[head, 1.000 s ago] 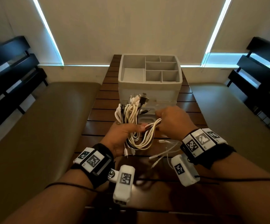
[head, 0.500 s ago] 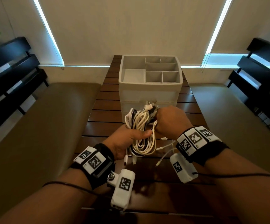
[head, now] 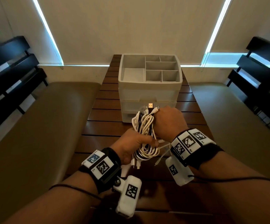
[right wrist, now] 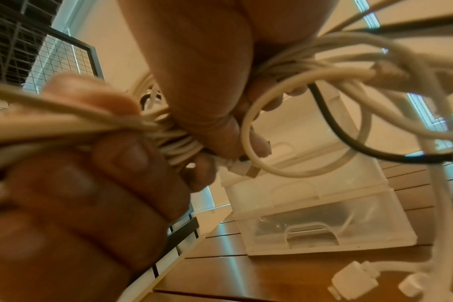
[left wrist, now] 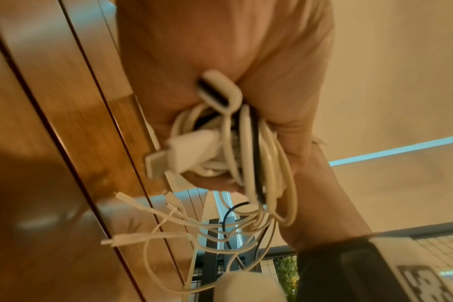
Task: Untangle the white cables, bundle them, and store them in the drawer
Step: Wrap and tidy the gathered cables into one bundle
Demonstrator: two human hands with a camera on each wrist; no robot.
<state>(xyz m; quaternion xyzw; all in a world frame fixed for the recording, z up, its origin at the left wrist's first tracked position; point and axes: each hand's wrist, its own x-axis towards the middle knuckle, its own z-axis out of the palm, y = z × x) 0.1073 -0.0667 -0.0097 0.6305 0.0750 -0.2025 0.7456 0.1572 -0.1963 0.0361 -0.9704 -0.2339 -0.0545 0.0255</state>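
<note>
Both hands hold one coiled bundle of white cables [head: 144,136] in the air above the slatted wooden desk [head: 102,110], just in front of the drawer unit [head: 149,92].

Left hand [head: 131,147]: fingers clenched round the lower half of the coil, thumb laid across its front. In the left wrist view the cables [left wrist: 248,155] run through the closed fist; a white USB plug [left wrist: 186,151] sticks out beside the palm and several loose thin ends [left wrist: 153,210] hang below it.

Right hand [head: 169,121]: fingers grasping the upper end of the coil, back of the hand toward the head camera. A cluster of connector plugs [head: 151,109] stands up out of this grip, one USB plug with its metal face showing. In the right wrist view the fingers [right wrist: 210,114] wrap the gathered strands [right wrist: 173,143]; a dark cable [right wrist: 349,143] loops among the white ones.

Some dark strands show inside the bundle.

Drawer unit: pale translucent plastic, standing on the desk, with a divided tray on top. Its lower drawer front with the handle recess [right wrist: 311,235] faces the hands; whether any drawer is pulled out cannot be told.

Two white plug ends [right wrist: 354,280] hang low, near the desk surface.

Padded benches [head: 34,126] flank the desk on both sides.
</note>
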